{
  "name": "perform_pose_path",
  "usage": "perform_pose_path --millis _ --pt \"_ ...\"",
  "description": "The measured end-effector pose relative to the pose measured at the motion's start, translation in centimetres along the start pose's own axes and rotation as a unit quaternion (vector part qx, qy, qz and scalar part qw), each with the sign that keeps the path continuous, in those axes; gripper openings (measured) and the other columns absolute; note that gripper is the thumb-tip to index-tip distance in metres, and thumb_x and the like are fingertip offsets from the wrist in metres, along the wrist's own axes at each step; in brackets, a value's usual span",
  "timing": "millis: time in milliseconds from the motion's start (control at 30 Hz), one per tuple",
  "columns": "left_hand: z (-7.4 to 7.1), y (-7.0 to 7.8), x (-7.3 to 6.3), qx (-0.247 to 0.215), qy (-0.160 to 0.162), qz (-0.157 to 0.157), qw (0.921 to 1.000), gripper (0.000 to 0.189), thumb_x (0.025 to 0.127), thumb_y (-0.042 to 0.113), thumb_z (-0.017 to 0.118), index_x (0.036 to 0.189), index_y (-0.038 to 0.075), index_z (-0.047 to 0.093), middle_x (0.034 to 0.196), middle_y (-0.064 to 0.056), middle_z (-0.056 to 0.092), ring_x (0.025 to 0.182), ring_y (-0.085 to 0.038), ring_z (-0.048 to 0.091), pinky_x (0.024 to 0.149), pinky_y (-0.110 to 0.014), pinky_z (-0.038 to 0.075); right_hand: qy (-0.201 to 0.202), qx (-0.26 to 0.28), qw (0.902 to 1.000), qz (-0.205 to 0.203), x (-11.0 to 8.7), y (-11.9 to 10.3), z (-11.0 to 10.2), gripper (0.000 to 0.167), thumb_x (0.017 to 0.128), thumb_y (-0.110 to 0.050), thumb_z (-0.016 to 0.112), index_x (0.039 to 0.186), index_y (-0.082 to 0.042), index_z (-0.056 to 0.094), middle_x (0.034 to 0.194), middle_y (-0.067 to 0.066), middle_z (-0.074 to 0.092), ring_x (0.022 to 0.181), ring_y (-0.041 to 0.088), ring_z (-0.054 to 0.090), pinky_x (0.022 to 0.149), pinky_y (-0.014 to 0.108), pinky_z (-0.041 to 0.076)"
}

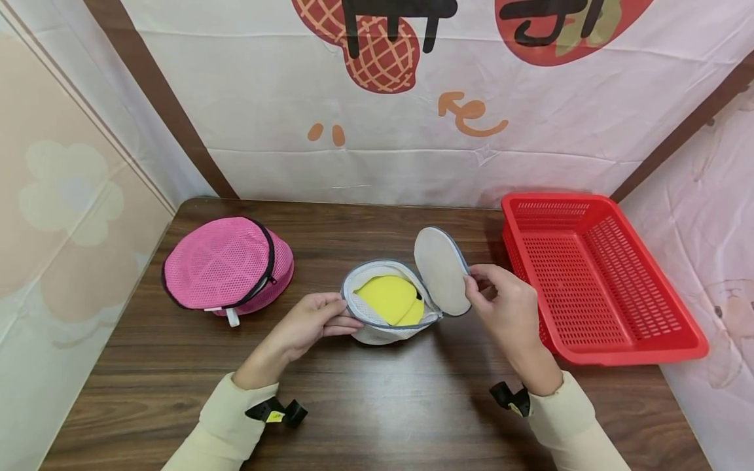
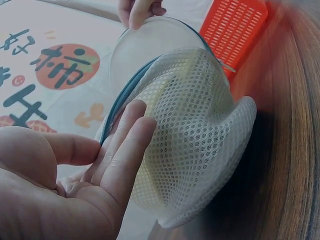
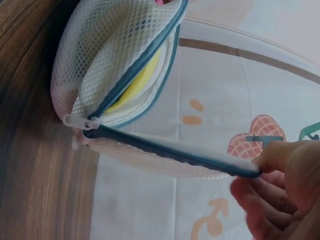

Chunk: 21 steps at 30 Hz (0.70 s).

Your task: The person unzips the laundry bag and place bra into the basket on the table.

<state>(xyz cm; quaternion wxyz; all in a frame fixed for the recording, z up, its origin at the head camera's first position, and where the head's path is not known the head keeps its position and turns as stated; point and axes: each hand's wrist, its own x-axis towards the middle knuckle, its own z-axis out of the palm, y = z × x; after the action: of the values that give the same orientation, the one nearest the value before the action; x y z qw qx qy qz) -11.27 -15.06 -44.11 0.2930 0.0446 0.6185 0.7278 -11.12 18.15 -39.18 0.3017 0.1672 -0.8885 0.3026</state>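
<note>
1. White mesh bag (image 1: 385, 335): upright, unzipped; yellow object (image 1: 385, 297) inside.
2. Left hand (image 1: 309, 320): thumb and fingers nearly together, pinching the bag's left rim.
3. Right hand (image 1: 506, 304): likewise pinching the lid (image 1: 438, 271), raised at the bag's right.
4. Step, apparently: opening the bag; next move calls for steadying it, lid clear.

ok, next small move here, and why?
Probably ease the lid further back: the right grip pinches its edge, the left grip holds the rim of the white mesh bag, and wider access would likely help reach the yellow item inside.
</note>
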Motion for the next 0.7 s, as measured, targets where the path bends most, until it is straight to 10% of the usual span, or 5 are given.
perform_pose_path --millis 233,700 --pt "0.2 0.2 -0.1 -0.003 0.003 -0.004 1.0 0.038 0.11 0.006 0.036 0.135 -0.021 0.045 0.109 -0.021 0.073 0.098 -0.019 0.073 0.096 -0.042 0.056 -0.02 0.023 0.9986 0.044 -0.3 0.3 -0.5 0.016 0.083 -0.001 0.081 0.097 -0.001 0.074 0.087 0.01 0.074 0.07 0.016 0.068 0.069 -0.003 0.043" --pt "0.0 0.3 -0.2 0.002 0.004 -0.002 1.0 0.038 0.11 0.006 0.037 0.136 -0.02 0.044 0.11 -0.02 0.073 0.099 -0.019 0.073 0.1 -0.047 0.052 -0.025 -0.01 0.99 0.138 -0.7 1.7 -1.2 0.024 0.087 -0.002 0.077 0.108 0.001 0.066 0.091 0.014 0.073 0.073 0.025 0.069 0.066 0.006 0.048"
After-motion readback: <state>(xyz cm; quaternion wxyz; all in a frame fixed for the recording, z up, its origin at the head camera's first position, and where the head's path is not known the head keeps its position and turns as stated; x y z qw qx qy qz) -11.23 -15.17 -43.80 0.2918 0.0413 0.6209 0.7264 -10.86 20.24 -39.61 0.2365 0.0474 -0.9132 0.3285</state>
